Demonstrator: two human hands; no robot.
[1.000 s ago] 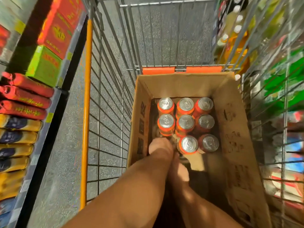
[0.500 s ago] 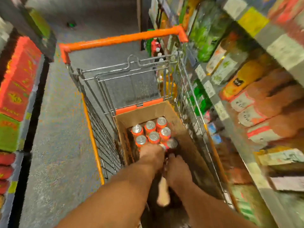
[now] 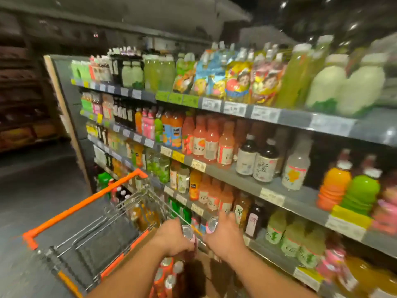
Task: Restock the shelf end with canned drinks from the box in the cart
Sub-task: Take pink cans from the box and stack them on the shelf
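Observation:
My left hand (image 3: 171,239) grips a pink can with a silver top (image 3: 187,231), held above the cart. My right hand (image 3: 225,235) holds a second can (image 3: 212,222), fingers spread toward the shelving. Below my forearms several red cans (image 3: 167,274) stand in the cardboard box (image 3: 137,250) inside the wire cart (image 3: 103,233) with the orange handle. The whole picture is motion-blurred.
A tall shelf unit (image 3: 300,123) full of bottled juices and drink pouches runs along the right, close beside the cart. Its end panel (image 3: 64,117) faces the dim aisle floor (image 3: 32,190) on the left. More shelving stands far left.
Both hands came up out of the box, each with a can. My view swung up from the cart's inside to the drink shelves on the right.

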